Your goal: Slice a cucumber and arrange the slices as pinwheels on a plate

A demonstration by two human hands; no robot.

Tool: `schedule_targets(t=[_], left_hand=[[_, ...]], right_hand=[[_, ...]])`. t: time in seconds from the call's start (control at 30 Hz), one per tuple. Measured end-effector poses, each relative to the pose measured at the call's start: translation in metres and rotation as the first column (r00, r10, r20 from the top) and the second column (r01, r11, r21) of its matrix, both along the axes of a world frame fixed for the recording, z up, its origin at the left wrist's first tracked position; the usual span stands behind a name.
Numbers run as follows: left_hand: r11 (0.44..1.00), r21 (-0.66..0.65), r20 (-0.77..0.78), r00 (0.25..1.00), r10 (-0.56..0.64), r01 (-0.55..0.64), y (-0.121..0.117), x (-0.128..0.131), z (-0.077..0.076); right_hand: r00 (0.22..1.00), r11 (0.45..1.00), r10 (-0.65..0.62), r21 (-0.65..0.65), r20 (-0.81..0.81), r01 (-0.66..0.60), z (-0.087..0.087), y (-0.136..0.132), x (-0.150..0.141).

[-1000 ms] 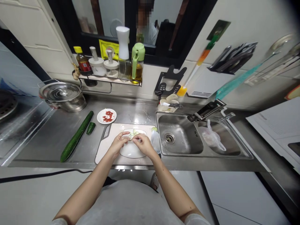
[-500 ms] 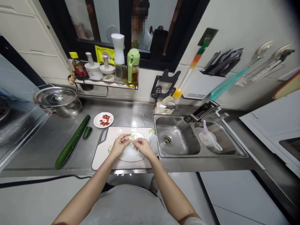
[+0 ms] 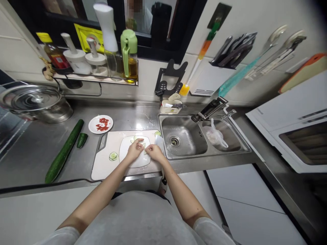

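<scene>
Your left hand (image 3: 136, 149) and right hand (image 3: 153, 152) together pinch a thin, pale slice (image 3: 144, 145). Handle its edges gently above the white, squarish plate (image 3: 139, 162).

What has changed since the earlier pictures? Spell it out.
The left hand and right hand have shifted rightward over the white plate, a pale slice between them. Cucumber slices left of it, earlier hidden or partly covered, now show. The long cucumber, cucumber end and dish of red pieces stayed put.

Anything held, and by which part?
The left hand and right hand hold a thin pale slice, apparently by its edges; exact contact is too small to tell.
</scene>
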State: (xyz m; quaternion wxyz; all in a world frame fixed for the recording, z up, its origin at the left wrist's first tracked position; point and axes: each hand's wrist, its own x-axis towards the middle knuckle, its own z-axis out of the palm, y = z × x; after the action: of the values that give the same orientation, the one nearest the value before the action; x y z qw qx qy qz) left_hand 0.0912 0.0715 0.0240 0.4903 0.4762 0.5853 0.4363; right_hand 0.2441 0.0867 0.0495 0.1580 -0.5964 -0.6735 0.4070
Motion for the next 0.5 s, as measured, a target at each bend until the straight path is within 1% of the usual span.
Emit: schedule_targets(t=[0.1, 0.2, 0.27, 0.37, 0.5], left_hand=[[1.000, 0.010, -0.151, 0.989, 0.010, -0.009, 0.000, 0.002, 0.001], [1.000, -0.004, -0.297, 0.955, 0.012, -0.014, -0.001, 0.004, 0.004], [1.000, 0.003, -0.392, 0.920, -0.006, 0.008, -0.002, 0.007, 0.005], [0.996, 0.051, -0.515, 0.856, -0.037, 0.074, -0.003, 0.010, 0.006], [0.987, 0.073, -0.647, 0.760, -0.063, 0.144, -0.005, 0.015, 0.006]], right_hand=[[0.998, 0.999, -0.003, -0.032, 0.063, 0.005, 0.001, 0.002, -0.003], [0.984, 0.997, -0.011, -0.067, 0.180, 0.023, 0.005, 0.003, -0.006], [0.963, 0.997, -0.005, -0.077, 0.271, 0.026, 0.008, 0.003, -0.008], [0.919, 0.998, 0.022, -0.063, 0.395, 0.003, 0.014, 0.002, -0.010], [0.862, 0.998, 0.055, -0.041, 0.504, -0.040, 0.019, -0.001, -0.012]])
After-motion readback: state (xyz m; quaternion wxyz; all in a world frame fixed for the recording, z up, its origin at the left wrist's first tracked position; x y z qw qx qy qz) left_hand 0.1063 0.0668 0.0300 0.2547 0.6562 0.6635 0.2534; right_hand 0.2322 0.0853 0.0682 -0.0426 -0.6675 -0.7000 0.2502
